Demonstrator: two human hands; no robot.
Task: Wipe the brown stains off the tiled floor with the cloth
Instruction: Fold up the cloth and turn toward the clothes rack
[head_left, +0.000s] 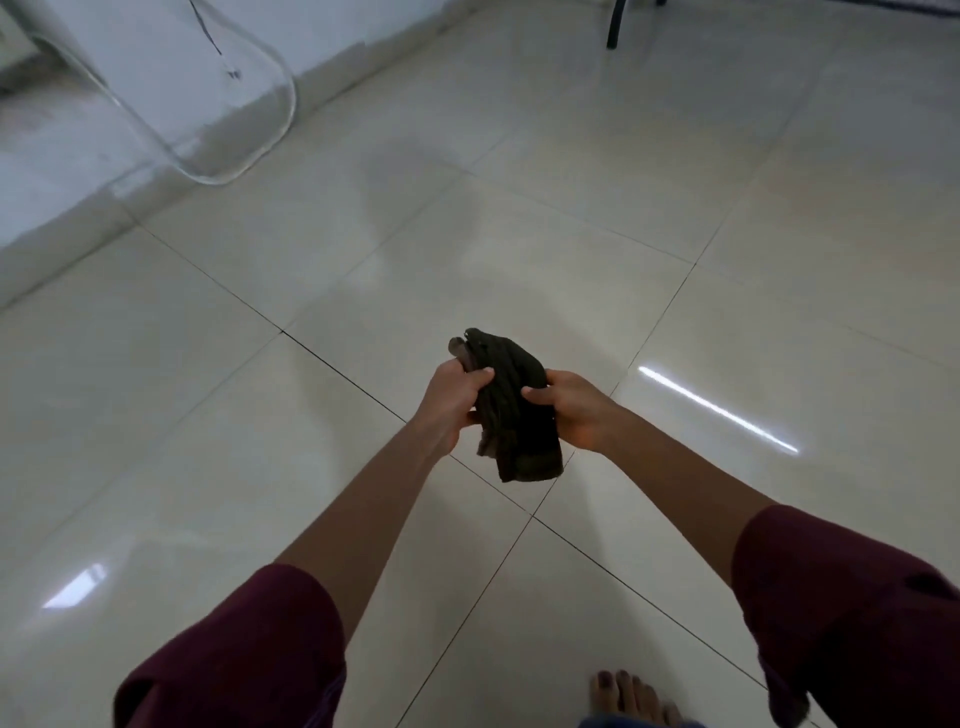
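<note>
We see a clear plastic chair by the white wall. Far right of the chair stands a dark leg. Well below it, bare toes.

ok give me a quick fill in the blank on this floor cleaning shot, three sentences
1. The dark cloth is held by ____ hands, the left hand and the right hand.
2. The cloth is bunched up in the air, not touching the tiled ____.
3. A bare ____ shows at the bottom edge of the view.

Missing words: both; floor; foot
</note>
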